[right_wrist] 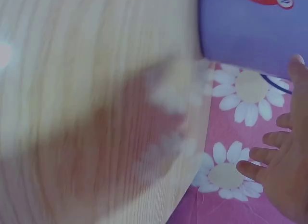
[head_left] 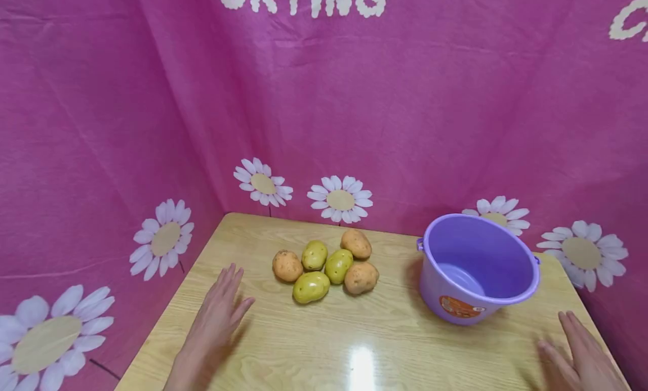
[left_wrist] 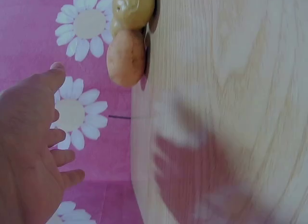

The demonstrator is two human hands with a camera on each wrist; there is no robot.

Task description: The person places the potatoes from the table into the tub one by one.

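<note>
On the wooden table, three brown potatoes (head_left: 361, 278) and three glossy yellow-green potato-shaped ovals (head_left: 311, 287) lie in a loose cluster. My left hand (head_left: 216, 312) is held to the left of them, fingers extended and thumb apart, touching nothing. In the left wrist view, a brown potato (left_wrist: 126, 58) lies beyond that hand. A purple bucket (head_left: 430, 284) with an orange label stands upright on the right; its visible inside holds nothing. Nearer the right edge, my right hand (head_left: 582, 357) has its fingers extended, apart from the bucket. The bucket's side (right_wrist: 250, 36) also shows in the right wrist view.
The wooden tabletop (head_left: 304, 346) reaches back to a pink cloth (head_left: 354, 109) with white daisies and lettering, which hangs behind and along the sides. A bright light reflection (head_left: 361, 368) falls near the front of the table.
</note>
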